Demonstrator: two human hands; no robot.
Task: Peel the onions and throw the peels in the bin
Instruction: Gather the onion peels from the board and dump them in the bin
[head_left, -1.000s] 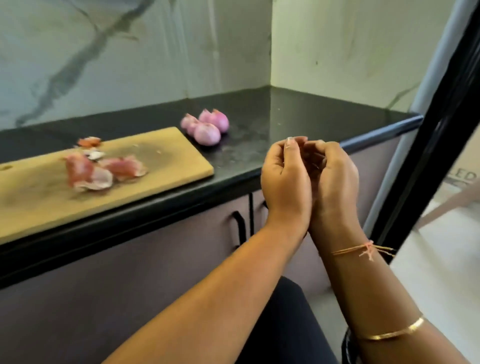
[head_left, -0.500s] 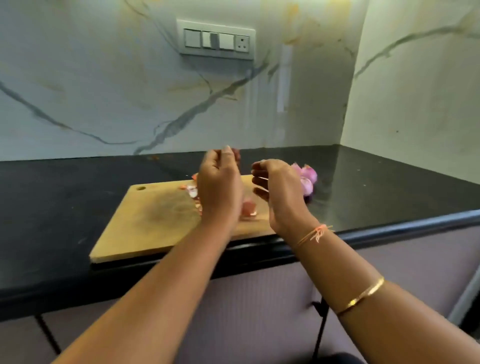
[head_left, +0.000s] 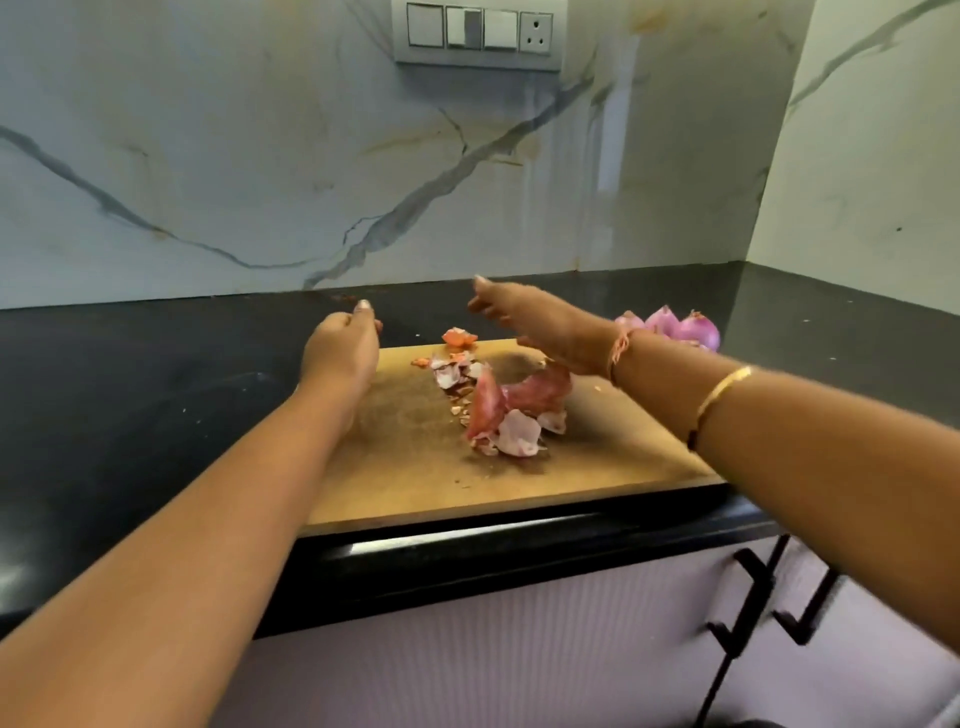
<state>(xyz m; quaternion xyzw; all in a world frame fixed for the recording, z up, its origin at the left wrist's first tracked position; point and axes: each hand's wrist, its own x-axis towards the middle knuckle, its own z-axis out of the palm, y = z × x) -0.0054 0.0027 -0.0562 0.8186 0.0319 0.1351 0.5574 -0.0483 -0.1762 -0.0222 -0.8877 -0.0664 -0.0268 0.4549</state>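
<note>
Kitchen: countertop (head_left: 130, 395), chopping board (head_left: 415, 467), onion peels (head_left: 511, 410)

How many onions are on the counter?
3 onions, clustered on the counter off the cutting board's far right corner, behind the right hand's wrist; more may be hidden.

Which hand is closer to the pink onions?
Right. The right hand hovers just left of the onions, its wrist beside them; the left hand is across the cutting board, farther away.

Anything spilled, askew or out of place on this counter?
Nothing looks damaged or spilled. Loose onion peels lie scattered across the cutting board, not yet cleared; the peeled onions sit on the counter beyond its far right corner.
</note>
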